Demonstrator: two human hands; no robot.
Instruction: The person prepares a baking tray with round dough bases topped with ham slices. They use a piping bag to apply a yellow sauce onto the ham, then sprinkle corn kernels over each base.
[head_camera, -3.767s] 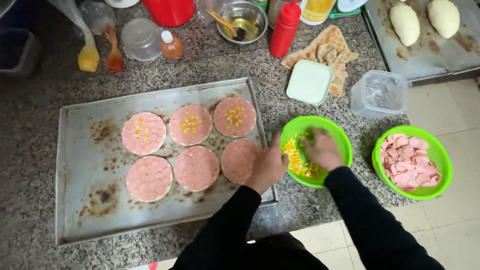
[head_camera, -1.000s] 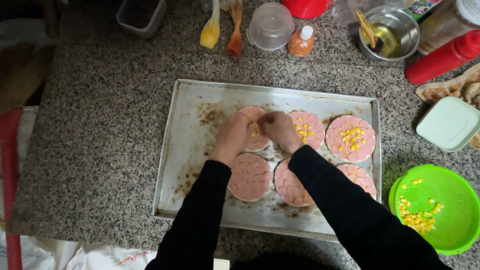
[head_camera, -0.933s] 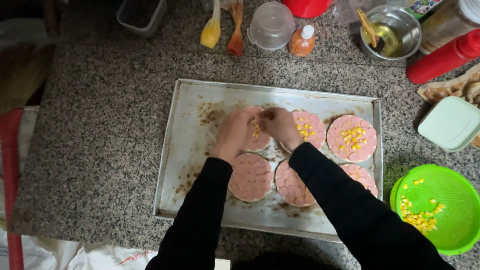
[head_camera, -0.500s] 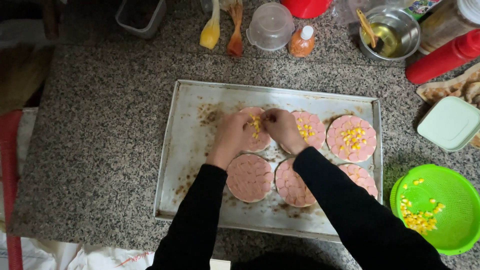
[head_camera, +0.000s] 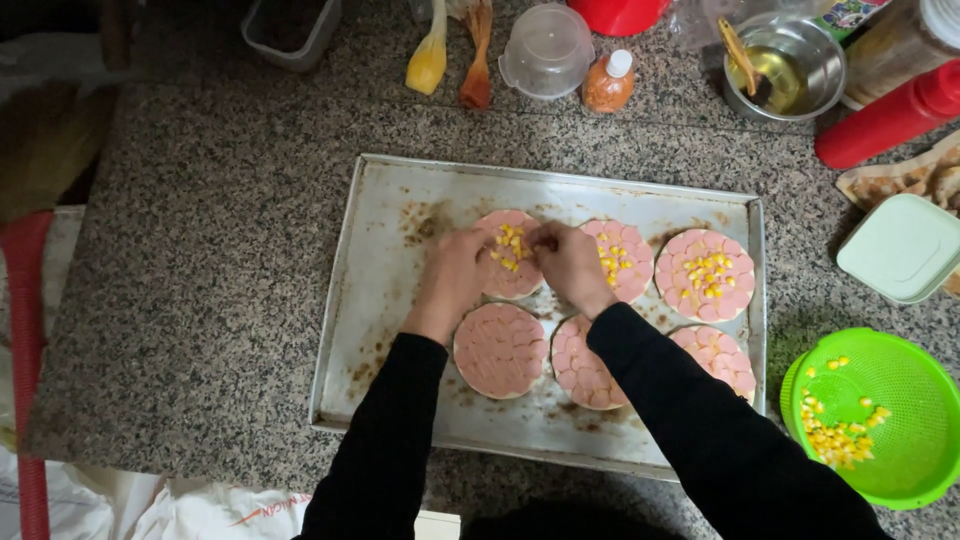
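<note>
Kernels pinched by both hands, left hand (head_camera: 452, 275) and right hand (head_camera: 570, 262), over the top-left round (head_camera: 508, 262) on the tray (head_camera: 400, 200) could scatter onto bare metal if dropped loosely.

My two arms wear long, plain black sleeves ending at the wrists; left hand (head_camera: 452, 278) and right hand (head_camera: 570, 262) bare, no rings.

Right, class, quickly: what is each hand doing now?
Left hand: fingers bent, touching the corn-topped round.
Right hand: pinched over the same round; contents cannot be told.

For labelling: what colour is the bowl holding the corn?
Bright green bowl, seen in the head view.
</note>
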